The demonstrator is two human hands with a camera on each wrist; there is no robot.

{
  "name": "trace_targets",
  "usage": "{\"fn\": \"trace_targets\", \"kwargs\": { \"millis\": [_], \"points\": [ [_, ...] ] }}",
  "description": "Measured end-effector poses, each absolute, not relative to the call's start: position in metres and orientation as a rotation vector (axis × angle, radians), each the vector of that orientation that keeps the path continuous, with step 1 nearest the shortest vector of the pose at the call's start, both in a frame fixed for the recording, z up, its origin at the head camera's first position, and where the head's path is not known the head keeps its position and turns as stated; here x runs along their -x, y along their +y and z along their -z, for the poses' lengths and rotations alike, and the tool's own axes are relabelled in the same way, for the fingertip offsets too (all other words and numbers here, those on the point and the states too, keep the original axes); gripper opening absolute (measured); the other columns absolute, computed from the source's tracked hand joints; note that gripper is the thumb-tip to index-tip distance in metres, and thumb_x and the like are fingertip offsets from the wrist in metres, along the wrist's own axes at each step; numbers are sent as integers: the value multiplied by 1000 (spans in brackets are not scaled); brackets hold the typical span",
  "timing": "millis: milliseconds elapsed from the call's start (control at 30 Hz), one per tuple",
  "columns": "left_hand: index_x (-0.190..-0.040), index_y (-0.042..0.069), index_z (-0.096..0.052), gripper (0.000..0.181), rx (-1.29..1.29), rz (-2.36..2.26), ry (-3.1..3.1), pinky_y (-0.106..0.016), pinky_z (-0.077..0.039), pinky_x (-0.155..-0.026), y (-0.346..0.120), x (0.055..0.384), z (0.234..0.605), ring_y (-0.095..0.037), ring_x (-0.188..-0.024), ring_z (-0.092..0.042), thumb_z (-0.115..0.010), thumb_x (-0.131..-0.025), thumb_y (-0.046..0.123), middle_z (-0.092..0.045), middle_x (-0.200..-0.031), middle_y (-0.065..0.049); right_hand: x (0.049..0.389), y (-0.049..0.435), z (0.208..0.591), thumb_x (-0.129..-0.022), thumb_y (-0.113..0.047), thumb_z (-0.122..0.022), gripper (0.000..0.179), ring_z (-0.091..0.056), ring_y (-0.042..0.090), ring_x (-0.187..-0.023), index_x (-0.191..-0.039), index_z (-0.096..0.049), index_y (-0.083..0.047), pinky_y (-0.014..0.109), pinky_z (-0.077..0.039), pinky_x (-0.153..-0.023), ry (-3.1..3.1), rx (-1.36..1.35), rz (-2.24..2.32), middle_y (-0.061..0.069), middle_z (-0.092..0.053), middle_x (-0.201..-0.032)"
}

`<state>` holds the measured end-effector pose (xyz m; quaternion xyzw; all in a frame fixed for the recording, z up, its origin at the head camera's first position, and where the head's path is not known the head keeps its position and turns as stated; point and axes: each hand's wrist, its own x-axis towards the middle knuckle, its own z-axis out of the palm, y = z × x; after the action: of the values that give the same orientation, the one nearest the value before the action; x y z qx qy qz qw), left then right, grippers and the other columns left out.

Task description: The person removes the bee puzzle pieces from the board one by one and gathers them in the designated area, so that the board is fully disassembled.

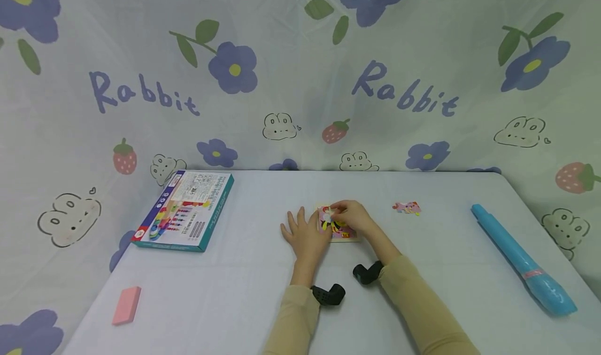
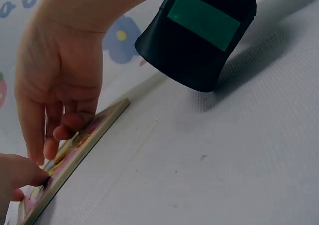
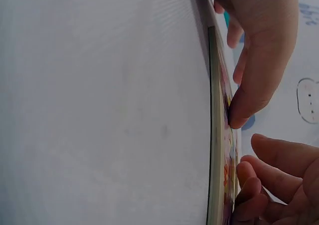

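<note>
A small wooden jigsaw puzzle (image 1: pixel 344 234) with a colourful picture lies flat on the white table. My left hand (image 1: pixel 307 240) lies at its left side with fingers spread, the thumb pressing on the picture, as the right wrist view also shows. From the right, my right hand (image 1: pixel 355 216) reaches over the top of the puzzle. Its fingers (image 3: pixel 249 190) are loosely bent, the tips touching the picture, and a gap shows between thumb and index finger with nothing visible in it. Loose puzzle pieces (image 1: pixel 406 208) lie to the right of the puzzle.
A flat printed box (image 1: pixel 188 211) lies at the back left, with a pink block (image 1: pixel 127 306) nearer the front. Along the right side lies a long blue folded thing (image 1: pixel 521 258) with a pink band. Black wrist cameras (image 1: pixel 329 295) sit below both hands.
</note>
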<state>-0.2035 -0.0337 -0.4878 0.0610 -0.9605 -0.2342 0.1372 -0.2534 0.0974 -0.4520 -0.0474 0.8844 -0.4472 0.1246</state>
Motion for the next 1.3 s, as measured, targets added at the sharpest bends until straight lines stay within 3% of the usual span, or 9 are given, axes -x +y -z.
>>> {"fn": "trace_targets", "kwargs": {
  "millis": [267, 500, 667, 833, 1100, 1300],
  "points": [
    [-123, 21, -61, 50, -190, 692, -2823, -65, -7, -103, -35, 203, 489, -44, -135, -18, -66, -78, 42, -41, -140, -15, 255, 95, 453, -84, -16, -65, 39, -50, 16, -79, -120, -60, -2, 24, -42, -63, 2543, 142, 1250, 6, -57, -89],
    [-123, 20, -61, 50, -177, 688, -2822, -66, -8, -102, -36, 204, 489, -45, -134, -20, -67, -78, 42, -41, -139, -16, 255, 94, 452, -85, -17, -63, 40, -51, 22, -94, -123, -59, -4, 37, -45, -82, 2501, 102, 1268, 13, -59, -112],
    [-123, 19, -60, 51, -176, 683, -2827, -66, -8, -102, -36, 203, 487, -45, -135, -20, -67, -78, 43, -41, -139, -15, 257, 92, 451, -87, -15, -61, 33, -52, 23, -96, -118, -62, -5, 34, -44, -83, 2442, 70, 1371, 13, -59, -110],
    [-123, 17, -59, 53, -176, 708, -2815, -66, -8, -102, -35, 202, 486, -45, -134, -20, -67, -78, 42, -41, -139, -15, 255, 88, 450, -88, -15, -57, 30, -55, 23, -96, -114, -62, 0, 30, -51, -76, 2520, -8, 1354, 17, -60, -114],
    [-126, 12, -56, 59, -200, 702, -2863, -64, -6, -104, -35, 205, 486, -43, -136, -16, -67, -78, 44, -38, -142, -13, 258, 87, 444, -91, -17, -53, 33, -49, 31, -116, -118, -60, 1, 45, -39, -98, 2402, -27, 1404, 19, -54, -126],
    [-126, 12, -57, 59, -200, 696, -2867, -64, -6, -104, -36, 204, 487, -43, -136, -17, -67, -78, 44, -39, -142, -13, 259, 85, 446, -90, -17, -56, 34, -51, 31, -109, -119, -56, 1, 43, -42, -92, 2359, -6, 1483, 20, -56, -119]
  ]
}}
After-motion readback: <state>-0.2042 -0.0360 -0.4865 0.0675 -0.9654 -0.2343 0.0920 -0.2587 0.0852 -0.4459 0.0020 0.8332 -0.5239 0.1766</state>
